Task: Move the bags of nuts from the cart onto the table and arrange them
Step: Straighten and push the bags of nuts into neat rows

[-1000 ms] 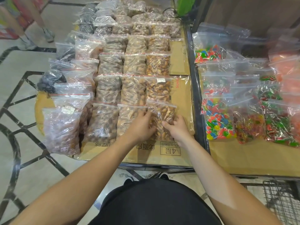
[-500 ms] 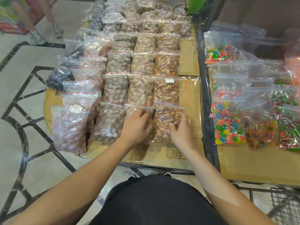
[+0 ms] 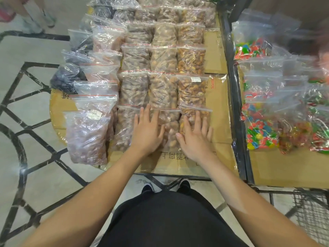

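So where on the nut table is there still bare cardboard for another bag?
Bare cardboard runs along the right edge, between the nut bags and the black rail, and along the near edge below both hands. The middle and left are packed.

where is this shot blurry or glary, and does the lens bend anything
Head view: the candy bags at upper right are smeared by motion blur, while the hands, left hand and right hand, look sharp; glare streaks the clear nut bags; the wide lens bows the floor lines.
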Action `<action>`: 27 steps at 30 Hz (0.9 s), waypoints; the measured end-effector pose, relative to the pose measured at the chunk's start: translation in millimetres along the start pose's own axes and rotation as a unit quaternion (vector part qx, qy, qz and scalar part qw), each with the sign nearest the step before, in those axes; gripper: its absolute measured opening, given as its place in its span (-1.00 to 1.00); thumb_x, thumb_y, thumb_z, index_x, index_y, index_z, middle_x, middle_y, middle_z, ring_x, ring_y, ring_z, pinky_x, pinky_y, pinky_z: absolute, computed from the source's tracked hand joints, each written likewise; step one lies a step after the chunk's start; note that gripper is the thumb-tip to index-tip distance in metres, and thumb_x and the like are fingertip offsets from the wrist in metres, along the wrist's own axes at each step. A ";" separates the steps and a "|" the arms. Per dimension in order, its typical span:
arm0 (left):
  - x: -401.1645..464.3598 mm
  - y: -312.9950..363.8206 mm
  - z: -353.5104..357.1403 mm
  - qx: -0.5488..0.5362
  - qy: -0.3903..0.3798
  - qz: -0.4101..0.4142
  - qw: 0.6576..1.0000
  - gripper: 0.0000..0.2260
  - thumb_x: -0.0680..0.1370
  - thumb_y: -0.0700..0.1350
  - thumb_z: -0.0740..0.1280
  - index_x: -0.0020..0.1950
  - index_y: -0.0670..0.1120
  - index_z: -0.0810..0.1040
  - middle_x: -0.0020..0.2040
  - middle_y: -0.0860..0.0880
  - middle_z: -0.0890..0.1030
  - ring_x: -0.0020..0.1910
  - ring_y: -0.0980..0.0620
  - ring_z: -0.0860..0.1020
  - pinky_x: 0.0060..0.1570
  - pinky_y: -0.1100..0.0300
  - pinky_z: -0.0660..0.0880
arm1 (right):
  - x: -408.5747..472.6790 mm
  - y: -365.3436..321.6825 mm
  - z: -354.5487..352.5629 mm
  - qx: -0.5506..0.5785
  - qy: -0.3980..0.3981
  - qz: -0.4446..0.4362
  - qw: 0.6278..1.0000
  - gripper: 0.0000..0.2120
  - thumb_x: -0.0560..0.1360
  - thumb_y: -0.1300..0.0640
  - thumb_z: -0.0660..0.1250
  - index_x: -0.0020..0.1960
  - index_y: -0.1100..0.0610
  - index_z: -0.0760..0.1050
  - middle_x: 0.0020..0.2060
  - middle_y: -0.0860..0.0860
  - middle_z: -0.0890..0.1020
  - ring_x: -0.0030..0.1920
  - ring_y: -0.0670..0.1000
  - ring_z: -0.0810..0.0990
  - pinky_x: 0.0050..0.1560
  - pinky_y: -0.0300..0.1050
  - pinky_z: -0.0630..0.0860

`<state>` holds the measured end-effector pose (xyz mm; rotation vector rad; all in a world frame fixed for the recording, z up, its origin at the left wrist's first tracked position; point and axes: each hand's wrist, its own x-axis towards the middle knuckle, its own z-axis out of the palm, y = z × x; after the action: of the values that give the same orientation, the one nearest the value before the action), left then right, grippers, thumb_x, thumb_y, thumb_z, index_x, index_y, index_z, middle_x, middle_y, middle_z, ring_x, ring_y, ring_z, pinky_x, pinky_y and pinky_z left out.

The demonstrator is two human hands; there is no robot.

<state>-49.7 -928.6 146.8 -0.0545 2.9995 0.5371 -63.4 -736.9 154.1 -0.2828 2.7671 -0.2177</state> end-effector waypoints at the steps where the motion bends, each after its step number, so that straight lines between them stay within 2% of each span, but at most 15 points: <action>1: -3.2 -8.3 -1.0 0.026 0.019 0.010 0.999 -0.46 0.67 0.16 0.05 0.60 -0.05 0.20 0.63 -0.20 0.13 0.63 -0.25 0.00 0.56 -0.27 -0.12 | -0.9 -5.9 3.5 -0.007 0.003 -0.011 1.000 -0.32 0.68 -0.28 -0.08 0.69 -0.04 -0.20 0.63 0.15 -0.34 0.62 0.33 -0.30 0.55 0.43 -0.23; 3: -10.4 -20.1 1.5 0.083 0.015 0.018 0.996 -0.41 0.65 0.22 -0.02 0.60 -0.05 0.23 0.62 -0.18 0.22 0.62 -0.27 0.06 0.55 -0.30 -0.13 | -1.4 -16.6 11.3 -0.027 -0.023 -0.026 0.999 -0.32 0.68 -0.28 -0.17 0.68 -0.02 -0.25 0.60 0.15 -0.41 0.59 0.33 -0.40 0.54 0.45 -0.28; 6: -11.5 -24.7 9.8 0.136 -0.018 0.021 0.990 -0.34 0.64 0.29 -0.12 0.65 -0.04 0.14 0.63 -0.19 0.18 0.61 -0.28 0.06 0.53 -0.32 -0.09 | 3.6 -18.7 15.8 -0.058 -0.054 -0.031 0.996 -0.32 0.66 -0.31 -0.26 0.66 -0.05 -0.35 0.55 0.17 -0.49 0.54 0.32 -0.50 0.52 0.46 -0.32; 9: -8.9 -22.8 9.3 0.139 -0.041 0.009 0.989 -0.31 0.62 0.34 -0.20 0.67 0.00 0.01 0.66 -0.16 0.05 0.63 -0.27 -0.03 0.52 -0.34 -0.13 | 6.8 -18.1 12.5 -0.066 -0.076 -0.028 0.995 -0.28 0.61 -0.39 -0.29 0.63 -0.08 -0.41 0.53 0.16 -0.52 0.51 0.31 -0.56 0.51 0.46 -0.36; 12: -7.4 -17.1 10.9 0.153 -0.068 -0.004 0.986 -0.27 0.60 0.36 -0.27 0.66 -0.02 -0.19 0.66 -0.15 -0.18 0.62 -0.25 -0.23 0.50 -0.32 -0.27 | 9.7 -22.0 12.2 -0.074 -0.094 -0.031 0.992 -0.25 0.60 -0.41 -0.29 0.62 -0.06 -0.45 0.51 0.18 -0.55 0.48 0.34 -0.59 0.48 0.49 -0.37; 16: -7.6 -17.7 9.0 0.122 -0.086 -0.009 0.989 -0.28 0.60 0.37 -0.27 0.66 0.01 -0.25 0.64 -0.11 -0.27 0.60 -0.19 -0.34 0.49 -0.26 -0.40 | 12.1 -18.7 9.8 -0.057 -0.112 -0.038 0.991 -0.22 0.59 -0.44 -0.26 0.63 -0.06 -0.43 0.49 0.17 -0.58 0.47 0.33 -0.62 0.47 0.51 -0.37; 18: -10.3 -21.0 11.4 0.137 -0.094 0.000 0.986 -0.28 0.58 0.36 -0.31 0.65 0.01 -0.26 0.64 -0.12 -0.29 0.58 -0.19 -0.38 0.48 -0.26 -0.43 | 10.0 -21.0 7.9 -0.057 -0.097 -0.034 0.993 -0.21 0.60 -0.45 -0.25 0.65 -0.04 -0.36 0.55 0.18 -0.51 0.52 0.35 -0.54 0.47 0.52 -0.36; 20: -7.0 -19.6 8.0 0.100 -0.093 -0.012 0.991 -0.28 0.57 0.36 -0.31 0.66 0.05 -0.20 0.65 -0.08 -0.27 0.60 -0.15 -0.35 0.48 -0.22 -0.45 | 10.4 -24.6 5.1 -0.042 -0.068 -0.028 0.996 -0.25 0.62 -0.41 -0.21 0.68 -0.04 -0.18 0.63 0.20 -0.32 0.59 0.37 -0.37 0.48 0.51 -0.29; 22: -1.6 -13.0 0.8 0.038 -0.108 -0.040 0.993 -0.34 0.62 0.34 -0.18 0.67 0.08 -0.12 0.66 -0.07 -0.23 0.61 -0.14 -0.31 0.46 -0.19 -0.45 | 13.3 -24.4 -3.2 -0.033 0.000 -0.035 0.999 -0.35 0.64 -0.35 -0.11 0.63 -0.05 0.13 0.63 0.24 0.01 0.60 0.39 -0.02 0.49 0.48 -0.05; 23: 1.2 -9.6 -3.1 0.022 -0.121 -0.054 0.991 -0.36 0.64 0.32 -0.10 0.67 0.09 -0.08 0.67 -0.09 -0.21 0.62 -0.15 -0.28 0.47 -0.19 -0.42 | 17.7 -22.3 -8.3 -0.028 0.044 -0.043 0.998 -0.40 0.64 -0.31 -0.05 0.55 -0.02 0.27 0.57 0.25 0.18 0.54 0.37 0.15 0.46 0.44 0.10; 25: 10.3 -2.9 -13.4 0.026 -0.095 -0.070 0.993 -0.44 0.64 0.26 0.02 0.61 0.09 0.14 0.66 -0.14 -0.02 0.62 -0.19 -0.08 0.51 -0.25 -0.18 | 34.0 -17.3 -19.1 -0.007 0.112 -0.053 0.992 -0.48 0.64 -0.24 0.04 0.44 0.04 0.40 0.50 0.22 0.32 0.48 0.31 0.27 0.41 0.35 0.23; 27: 30.8 -0.5 -19.9 0.051 -0.018 -0.067 0.996 -0.53 0.64 0.20 0.05 0.48 0.04 0.34 0.56 -0.14 0.25 0.52 -0.16 0.19 0.43 -0.23 0.10 | 59.0 -15.5 -30.8 0.021 0.125 -0.060 0.990 -0.51 0.66 -0.18 0.08 0.47 0.05 0.38 0.56 0.18 0.27 0.55 0.28 0.19 0.48 0.36 0.17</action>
<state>-82.0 -936.5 162.2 -0.2328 2.9547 0.3654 -126.0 -761.4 166.3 -0.4387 2.9902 -0.3654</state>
